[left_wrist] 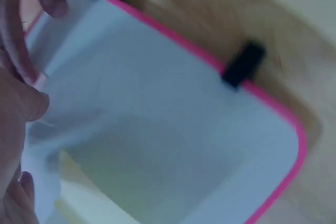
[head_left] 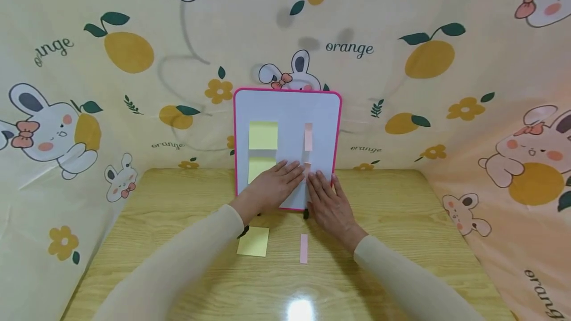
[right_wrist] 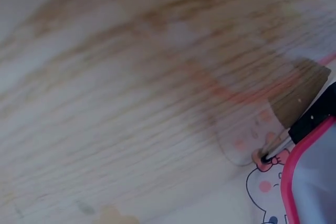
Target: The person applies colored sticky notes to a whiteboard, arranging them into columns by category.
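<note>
A small whiteboard (head_left: 290, 108) with a pink frame stands upright at the back of the table. My left hand (head_left: 278, 185) lies against its lower middle with extended fingers, partly covering the lower yellow sticky note (head_left: 257, 168). Beside it, my right hand (head_left: 330, 207) rests on the lower right of the board, its fingers also straight. Between the fingertips of both hands is the lower pink sticky strip (head_left: 307, 166), mostly hidden. Above are another yellow sticky note (head_left: 263, 135) and another pink strip (head_left: 308, 136). The right wrist view shows no hand.
On the wooden table (head_left: 178, 222) in front of the board lie a yellow sticky note (head_left: 254, 241) and a pink strip (head_left: 304, 248). Black feet (left_wrist: 244, 64) hold the board's lower edge. A patterned cloth (head_left: 267, 24) covers the walls behind and beside it.
</note>
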The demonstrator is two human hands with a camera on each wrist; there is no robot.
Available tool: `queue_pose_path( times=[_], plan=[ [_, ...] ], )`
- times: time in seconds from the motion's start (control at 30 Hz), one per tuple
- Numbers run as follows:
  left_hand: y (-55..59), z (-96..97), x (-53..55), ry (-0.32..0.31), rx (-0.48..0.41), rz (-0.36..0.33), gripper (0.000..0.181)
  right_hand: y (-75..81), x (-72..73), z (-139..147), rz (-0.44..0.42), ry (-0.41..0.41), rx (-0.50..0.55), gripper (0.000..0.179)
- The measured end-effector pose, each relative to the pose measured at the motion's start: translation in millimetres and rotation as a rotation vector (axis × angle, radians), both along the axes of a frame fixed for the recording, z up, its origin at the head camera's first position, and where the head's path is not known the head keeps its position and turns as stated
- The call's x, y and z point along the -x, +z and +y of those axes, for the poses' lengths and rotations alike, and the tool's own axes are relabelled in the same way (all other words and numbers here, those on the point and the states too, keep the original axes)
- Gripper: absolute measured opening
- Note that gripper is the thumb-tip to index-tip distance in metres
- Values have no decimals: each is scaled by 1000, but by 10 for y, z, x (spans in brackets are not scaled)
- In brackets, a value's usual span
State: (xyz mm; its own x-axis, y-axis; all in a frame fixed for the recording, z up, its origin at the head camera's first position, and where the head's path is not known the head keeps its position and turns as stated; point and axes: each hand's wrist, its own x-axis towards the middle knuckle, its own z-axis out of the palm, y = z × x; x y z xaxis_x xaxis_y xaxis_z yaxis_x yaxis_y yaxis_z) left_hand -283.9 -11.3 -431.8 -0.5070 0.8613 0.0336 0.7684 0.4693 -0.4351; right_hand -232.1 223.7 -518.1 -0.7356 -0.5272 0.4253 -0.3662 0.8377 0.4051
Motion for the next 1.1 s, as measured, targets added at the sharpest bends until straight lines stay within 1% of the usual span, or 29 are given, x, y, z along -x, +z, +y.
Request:
queue_pose_path(
  times=[0.1,0.2,0.27,0.4,0.53,0.63,0.77,0.9,1.1],
  plan=[
    [42,18,97,-14,83,46,58,13,-10,2,-16,-17,-13,68],
    [43,0,149,-35,106,90,56,18,-3,-27,-9,-16,-20,70],
    [39,-13,165,-50,111,116,56,17,-1,-47,0,-13,-28,70],
    [34,-24,188,-80,113,142,57,0,-2,-75,-6,-19,-43,70],
    [55,-4,218,-95,124,151,59,-30,-5,-82,-24,-43,-41,71],
    [83,11,248,-80,149,155,61,-43,-12,-78,-34,-47,-37,72],
    [124,19,266,-44,176,154,61,-45,-29,-67,-40,-46,-41,73],
    [136,23,251,-34,154,143,60,-45,-44,-57,-41,-55,-55,73],
    [92,41,205,-57,98,151,59,-50,-64,-43,-55,-69,-69,73]
  ],
)
